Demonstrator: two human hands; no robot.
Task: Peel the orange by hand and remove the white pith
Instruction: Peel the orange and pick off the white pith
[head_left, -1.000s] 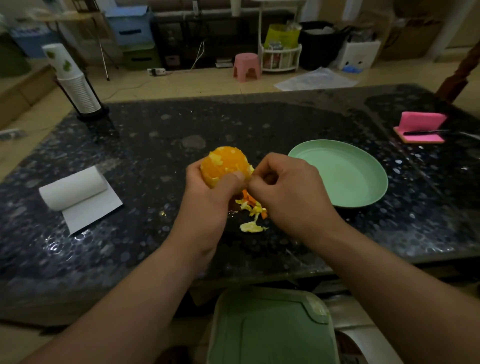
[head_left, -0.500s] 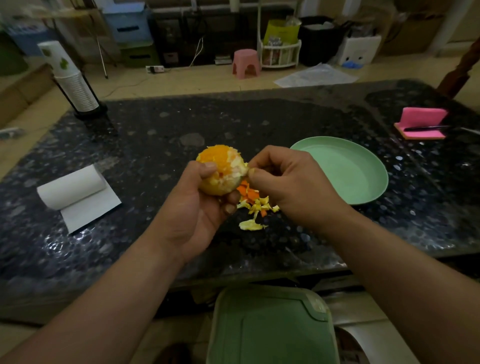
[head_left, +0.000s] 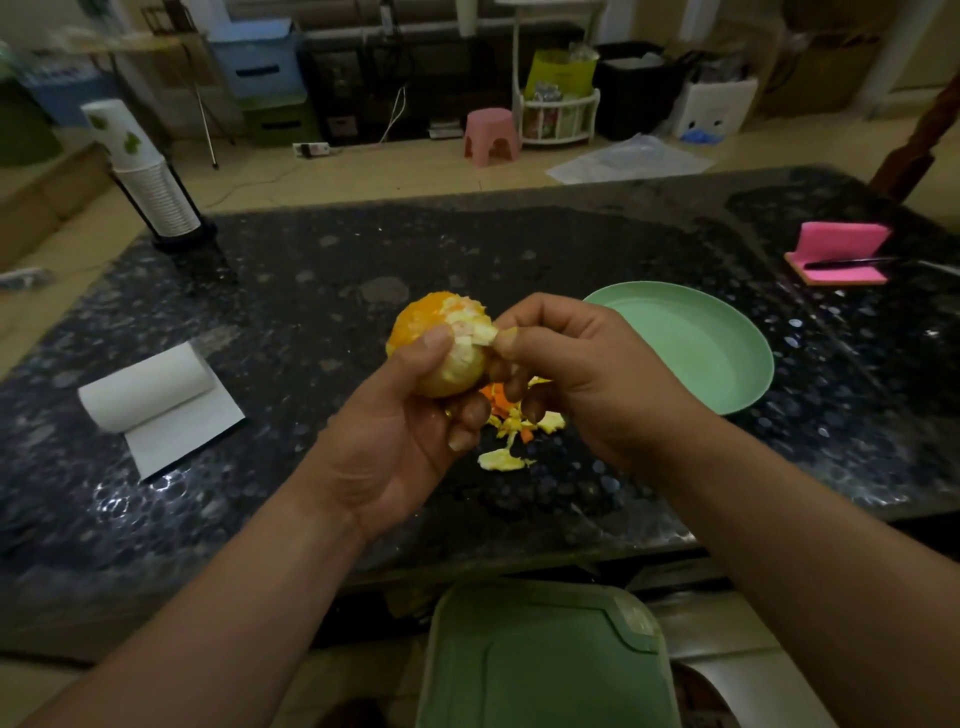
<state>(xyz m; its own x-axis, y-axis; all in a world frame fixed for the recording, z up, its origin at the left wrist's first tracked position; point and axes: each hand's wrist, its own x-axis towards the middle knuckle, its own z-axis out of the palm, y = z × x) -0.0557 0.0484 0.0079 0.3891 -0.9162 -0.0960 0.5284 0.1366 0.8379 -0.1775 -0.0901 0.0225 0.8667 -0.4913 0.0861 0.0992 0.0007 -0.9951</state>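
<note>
Orange (head_left: 451, 347), mostly stripped to pale pith with an orange patch at its far side, sits gripped in the left hand (head_left: 400, 441) above the dark speckled table (head_left: 311, 291). Right hand (head_left: 576, 374) pinches a pith flap (head_left: 485, 338). Peel scraps (head_left: 511, 434) lie beneath; a green plate (head_left: 727, 353) sits just right; the tiled floor beyond holds a pink stool (head_left: 492, 136).

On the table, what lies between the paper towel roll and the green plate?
In the head view, a small pile of peel scraps lies there; above it the left hand holds the orange and the right hand pinches its pith.
</note>
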